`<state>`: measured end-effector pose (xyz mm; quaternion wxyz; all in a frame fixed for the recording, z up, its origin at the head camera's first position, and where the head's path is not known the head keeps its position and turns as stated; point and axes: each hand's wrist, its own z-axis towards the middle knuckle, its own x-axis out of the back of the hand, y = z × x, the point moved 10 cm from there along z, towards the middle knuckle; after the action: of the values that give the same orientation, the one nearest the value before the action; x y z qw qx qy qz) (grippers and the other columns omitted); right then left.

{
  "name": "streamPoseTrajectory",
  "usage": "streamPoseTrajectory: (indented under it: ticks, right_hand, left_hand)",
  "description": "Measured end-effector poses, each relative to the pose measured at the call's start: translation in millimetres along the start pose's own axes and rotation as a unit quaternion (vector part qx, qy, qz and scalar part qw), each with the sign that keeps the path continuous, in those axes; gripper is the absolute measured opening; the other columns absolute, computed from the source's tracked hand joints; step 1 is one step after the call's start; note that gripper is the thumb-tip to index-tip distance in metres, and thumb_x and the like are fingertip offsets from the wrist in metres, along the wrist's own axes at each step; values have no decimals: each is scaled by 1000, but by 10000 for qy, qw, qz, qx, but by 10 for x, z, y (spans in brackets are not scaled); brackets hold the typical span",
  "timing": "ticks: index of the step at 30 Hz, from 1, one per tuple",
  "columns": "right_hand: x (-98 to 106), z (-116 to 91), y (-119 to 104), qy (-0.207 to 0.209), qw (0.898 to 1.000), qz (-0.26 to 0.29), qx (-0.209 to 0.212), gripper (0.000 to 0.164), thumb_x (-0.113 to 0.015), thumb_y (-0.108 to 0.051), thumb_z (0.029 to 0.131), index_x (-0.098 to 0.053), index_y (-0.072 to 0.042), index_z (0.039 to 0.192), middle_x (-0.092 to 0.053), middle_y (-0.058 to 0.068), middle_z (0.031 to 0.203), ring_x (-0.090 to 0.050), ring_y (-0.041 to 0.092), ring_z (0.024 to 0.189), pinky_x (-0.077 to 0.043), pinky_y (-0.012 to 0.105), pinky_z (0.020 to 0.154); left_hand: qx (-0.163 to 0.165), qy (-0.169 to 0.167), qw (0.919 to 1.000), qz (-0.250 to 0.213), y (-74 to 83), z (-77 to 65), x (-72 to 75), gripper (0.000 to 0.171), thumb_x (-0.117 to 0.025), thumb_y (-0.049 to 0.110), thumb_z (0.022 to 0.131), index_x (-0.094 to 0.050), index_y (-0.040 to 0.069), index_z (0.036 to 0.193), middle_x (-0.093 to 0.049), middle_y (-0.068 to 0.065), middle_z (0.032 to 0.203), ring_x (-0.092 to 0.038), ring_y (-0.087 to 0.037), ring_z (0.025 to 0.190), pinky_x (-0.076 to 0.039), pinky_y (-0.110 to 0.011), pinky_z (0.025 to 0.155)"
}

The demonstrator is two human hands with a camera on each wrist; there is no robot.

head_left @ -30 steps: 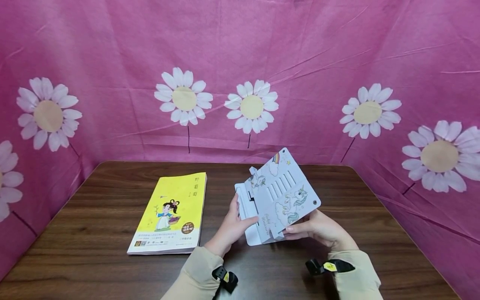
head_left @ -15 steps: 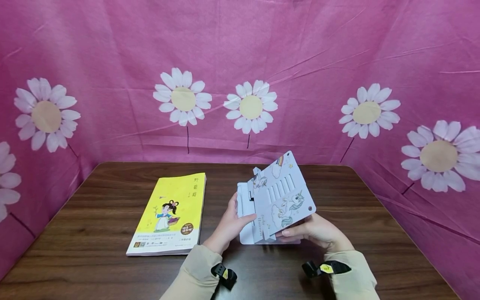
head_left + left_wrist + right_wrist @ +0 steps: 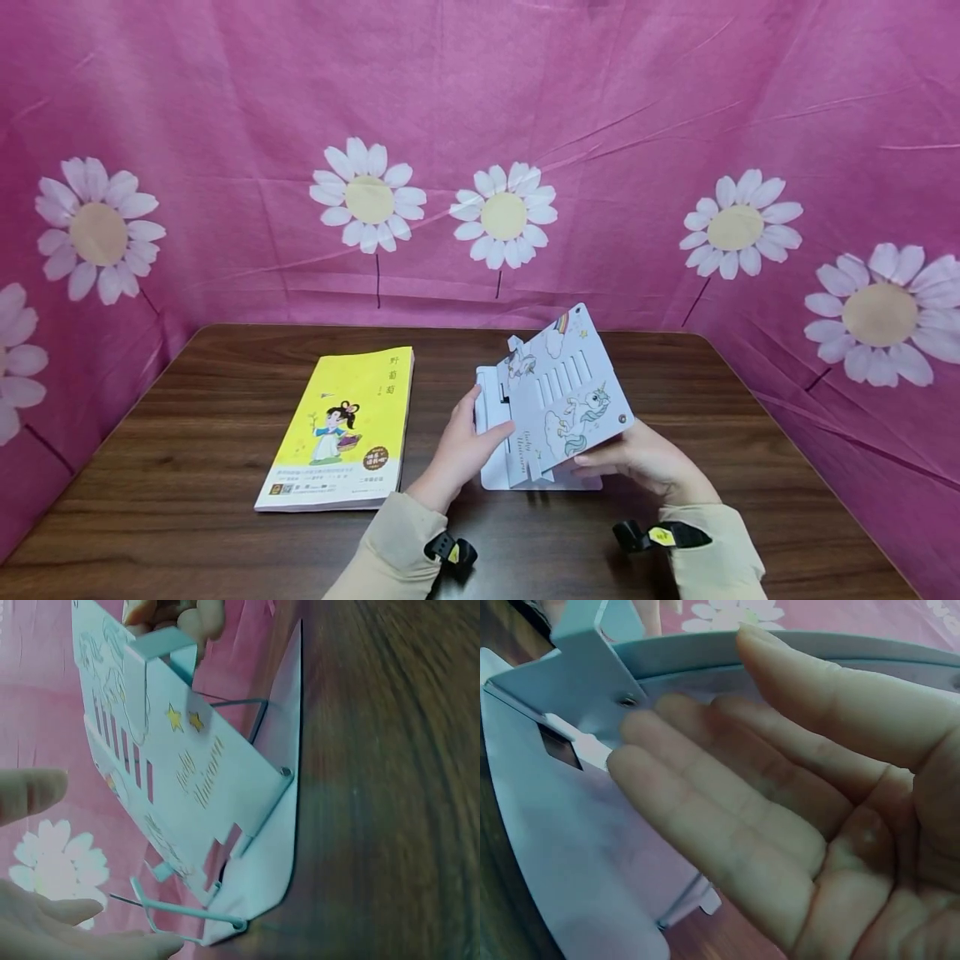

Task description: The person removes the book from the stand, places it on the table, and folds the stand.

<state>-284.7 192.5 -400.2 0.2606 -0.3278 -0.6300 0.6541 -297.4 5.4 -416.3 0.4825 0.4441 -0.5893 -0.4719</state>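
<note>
A white metal book stand with unicorn drawings sits on the table, its slotted panel raised at a slant above its base. My left hand is at the stand's left side, thumb and fingers spread apart. In the left wrist view, those fingers are near a wire clip; contact is unclear. My right hand holds the panel's near right edge. The right wrist view shows its thumb at the edge and its fingers behind the panel, nearly straight. A wire support stands between panel and base.
Left of the stand, a yellow book with a cartoon figure on its cover lies flat on the brown wooden table. A pink cloth with white daisies hangs behind the table and around its sides.
The stand's panel has come down slightly and turned, and its base now lies flat on the table. My right hand moved left with it, then slightly back right. The book is unmoved.
</note>
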Motion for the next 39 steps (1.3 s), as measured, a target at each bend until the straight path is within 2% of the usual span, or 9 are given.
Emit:
streamPoseTrajectory:
  ticks: [5,9,19,21,27,36,39]
  right_hand:
    - [98,-59,-45,-15,9999,119,110,45,-50,13,93,-69,-17,121,-74,2,113,-72,21,101,-58,38,88]
    - [161,-107,-89,15,9994,295,171,46,-42,14,95,-73,-15,114,-76,5,108,-73,20,98,-58,36,88]
    - [361,-230,-165,561,9974,406,185,40,-43,11,97,-74,-13,108,-77,5,102,-74,21,95,-58,39,88]
    - [390,-250,-176,627,9970,399,226,39,-42,9,98,-74,-13,107,-77,5,102,-74,21,94,-58,40,88]
    - [464,-281,-181,856,9948,435,351,40,-42,8,100,-75,-14,106,-77,4,101,-74,19,92,-59,37,85]
    - [621,-311,-134,1521,9863,557,326,37,-43,2,103,-75,-16,104,-77,1,100,-74,15,86,-60,33,82]
    - [665,-328,-112,1654,9838,623,314,38,-42,0,104,-76,-16,104,-77,1,100,-74,16,86,-60,34,82]
  left_hand:
    - [-427,200,9977,480,116,-49,-19,77,-69,25,90,-31,-2,152,-27,-26,157,-31,-44,144,-27,-62,116]
    - [-688,205,9955,617,185,-101,-64,75,-69,25,91,-33,-2,151,-29,-26,157,-33,-44,143,-29,-63,115]
    - [-1076,-61,9893,985,267,-180,-235,74,-68,33,91,-37,3,150,-33,-19,156,-38,-38,141,-33,-60,113]
    - [-1125,-99,9888,979,280,-191,-262,75,-69,35,90,-37,2,150,-35,-19,156,-38,-38,141,-33,-60,113]
    - [-960,-385,9907,879,249,-225,-390,78,-72,38,89,-38,2,149,-37,-19,154,-42,-38,138,-35,-58,112]
    - [-1186,-520,9833,1276,233,-265,-540,86,-80,38,81,-40,2,149,-41,-15,153,-44,-31,137,-36,-52,113]
    - [-1204,-457,9801,1513,216,-265,-565,86,-80,38,81,-41,3,149,-43,-13,152,-45,-30,137,-37,-51,113]
